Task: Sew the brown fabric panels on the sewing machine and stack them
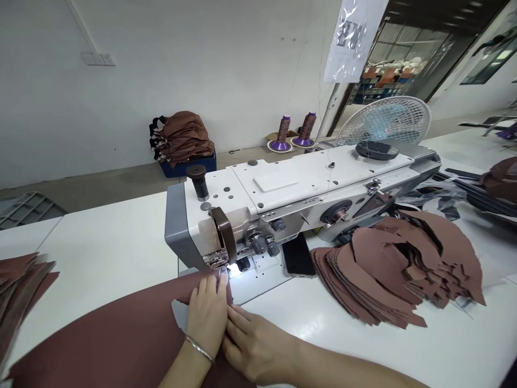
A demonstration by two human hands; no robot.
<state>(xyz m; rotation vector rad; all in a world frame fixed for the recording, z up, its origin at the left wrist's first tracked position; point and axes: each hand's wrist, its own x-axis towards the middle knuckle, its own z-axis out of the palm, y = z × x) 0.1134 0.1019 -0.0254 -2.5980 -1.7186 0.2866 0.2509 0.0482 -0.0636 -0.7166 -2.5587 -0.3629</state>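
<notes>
Brown leather panel [121, 334] lies broad across the near edge of the white bench [109, 242], its far corner running up to the presser foot [216, 261] of a white and grey industrial sewing machine [258, 205]; the left hand [208, 318], a thin metal bangle [198, 348] at its wrist, lies on the panel with its fingers together, the fingertips [221, 279] just beside the foot; the right hand [254, 345] lies across the panel's edge, touching the left hand, with its fingers together and pointing toward it; whether either hand pinches the leather or only presses it flat, I cannot tell; a small light shines on the area around the foot; a black phone [298, 256] lies just beside the machine's perforated metal plate [262, 275]; to its right, a heap of cut brown leather pieces [388, 269] covers part of the bench; more brown pieces [20, 291] are stacked at the left edge of the view; farther off, folded brown pieces sit on a blue crate [188, 164] against the wall, and two thread cones [297, 132] stand on purple bases near a white fan [383, 121].
</notes>
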